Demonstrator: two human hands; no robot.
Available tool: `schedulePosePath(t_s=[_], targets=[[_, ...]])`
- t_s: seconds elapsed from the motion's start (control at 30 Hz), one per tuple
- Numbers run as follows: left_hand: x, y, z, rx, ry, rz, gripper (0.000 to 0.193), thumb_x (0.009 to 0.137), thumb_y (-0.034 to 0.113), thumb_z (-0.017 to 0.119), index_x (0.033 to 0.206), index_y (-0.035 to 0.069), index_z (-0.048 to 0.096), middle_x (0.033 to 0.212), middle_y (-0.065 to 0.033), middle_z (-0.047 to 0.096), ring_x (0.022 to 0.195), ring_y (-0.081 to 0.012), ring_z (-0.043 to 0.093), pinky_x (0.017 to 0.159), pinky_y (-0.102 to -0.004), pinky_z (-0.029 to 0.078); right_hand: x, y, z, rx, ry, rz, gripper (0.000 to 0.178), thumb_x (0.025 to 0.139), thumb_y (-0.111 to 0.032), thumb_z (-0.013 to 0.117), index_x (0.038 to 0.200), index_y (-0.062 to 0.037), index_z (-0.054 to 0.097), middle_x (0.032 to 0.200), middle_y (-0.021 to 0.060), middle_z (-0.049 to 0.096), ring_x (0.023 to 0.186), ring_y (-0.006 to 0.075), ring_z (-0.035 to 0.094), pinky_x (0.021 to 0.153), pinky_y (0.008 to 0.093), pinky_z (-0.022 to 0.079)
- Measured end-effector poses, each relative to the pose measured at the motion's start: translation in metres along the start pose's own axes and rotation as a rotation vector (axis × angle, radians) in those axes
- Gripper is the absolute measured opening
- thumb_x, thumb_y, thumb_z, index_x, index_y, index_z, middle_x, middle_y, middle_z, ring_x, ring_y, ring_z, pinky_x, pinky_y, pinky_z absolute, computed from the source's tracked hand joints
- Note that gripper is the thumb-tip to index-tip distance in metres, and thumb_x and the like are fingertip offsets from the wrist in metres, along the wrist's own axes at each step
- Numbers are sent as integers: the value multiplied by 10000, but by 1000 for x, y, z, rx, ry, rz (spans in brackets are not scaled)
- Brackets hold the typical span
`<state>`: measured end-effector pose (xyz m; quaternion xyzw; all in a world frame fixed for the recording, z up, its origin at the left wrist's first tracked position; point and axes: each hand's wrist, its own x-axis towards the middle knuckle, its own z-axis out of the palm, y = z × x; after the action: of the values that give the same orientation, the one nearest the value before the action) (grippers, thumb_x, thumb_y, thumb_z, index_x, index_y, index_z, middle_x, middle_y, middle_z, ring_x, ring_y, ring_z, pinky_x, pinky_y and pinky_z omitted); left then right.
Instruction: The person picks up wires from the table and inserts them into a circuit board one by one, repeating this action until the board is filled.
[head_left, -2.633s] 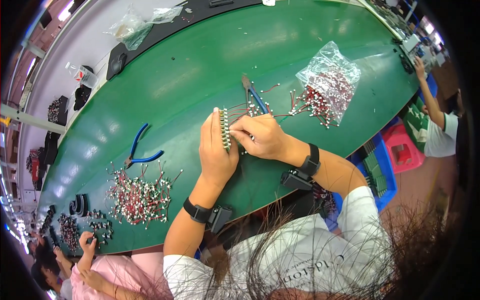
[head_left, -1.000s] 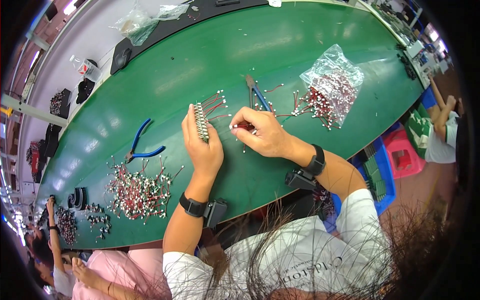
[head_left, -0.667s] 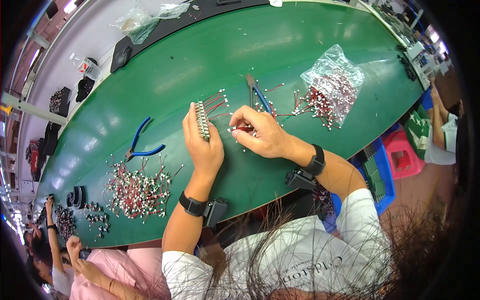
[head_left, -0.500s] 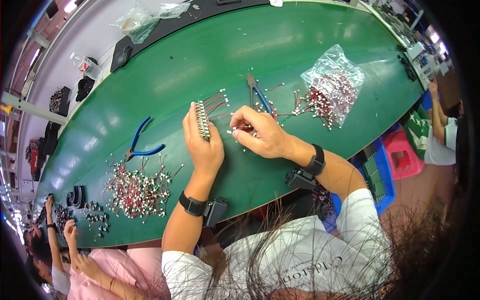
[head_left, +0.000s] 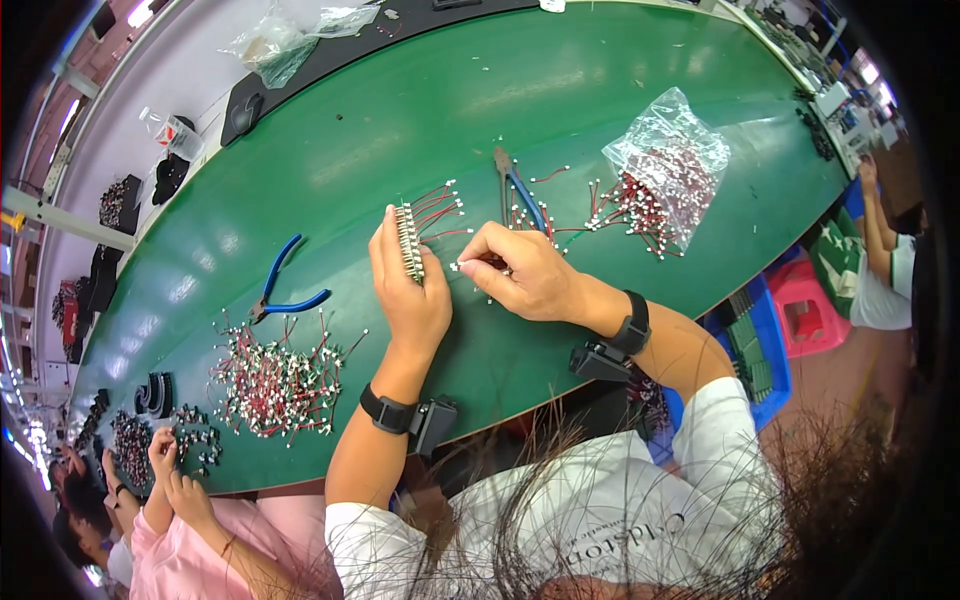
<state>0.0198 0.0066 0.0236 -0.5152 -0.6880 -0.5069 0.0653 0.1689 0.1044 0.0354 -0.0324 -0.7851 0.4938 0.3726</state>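
The left hand grips a circuit-board strip with red leads sticking out. The right hand, its fingertips parted a moment ago, now pinches one white connector, singled out near the strip; blue-handled pliers lie beyond on the table.

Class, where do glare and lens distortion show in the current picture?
Head view: pale glare streaks the glossy green tabletop, bright highlights dot the crinkled clear plastic bag; same head view: the tabletop's far edge bows, black fills the right side.
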Motion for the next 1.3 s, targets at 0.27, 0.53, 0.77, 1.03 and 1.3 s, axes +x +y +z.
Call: schedulePosePath(t_s=[0.27, 0.53, 0.77, 1.03, 1.3], targets=[[-2, 5, 1, 56, -41, 53, 581, 849, -60, 546, 1417, -65, 424, 1271, -240, 535, 1129, -386, 563, 942, -423, 473, -1, 0, 2, -41, 5, -33, 99, 920, -49, 647, 977, 19, 605, 792, 108, 659, 625, 158, 610, 555, 293, 467], [-6, 7, 4, 10, -113, 76, 597, 841, -61, 568, 1419, -70, 419, 1282, -243, 538, 1137, -393, 557, 951, -432, 471, 1, 6, 5, -117, 54, -130, 79, 893, -30, 652, 949, 6, 611, 818, 136, 661, 677, 259, 644, 586, 345, 489], [-4, 10, 4, 22, -131, 102, 606, 830, -45, 589, 1412, -77, 423, 1277, -245, 543, 1139, -396, 556, 956, -434, 469, 2, 4, 7, -132, 88, -130, 75, 883, -14, 625, 953, 8, 607, 816, 142, 657, 681, 279, 648, 598, 364, 503], [-4, 12, 8, 25, -105, 187, 551, 877, -19, 600, 1405, -60, 450, 1237, -211, 557, 1052, -326, 613, 901, -390, 498, 0, 9, 11, -155, 113, -94, 73, 878, -23, 630, 936, 13, 602, 798, 148, 653, 697, 296, 669, 605, 363, 517], [-6, 11, 10, -14, -166, 134, 635, 843, 0, 631, 1428, -82, 401, 1289, -242, 538, 1155, -386, 553, 952, -423, 476, -1, 10, 9, -157, 106, -97, 64, 871, -17, 631, 923, 11, 604, 795, 147, 656, 693, 299, 668, 596, 368, 517]])
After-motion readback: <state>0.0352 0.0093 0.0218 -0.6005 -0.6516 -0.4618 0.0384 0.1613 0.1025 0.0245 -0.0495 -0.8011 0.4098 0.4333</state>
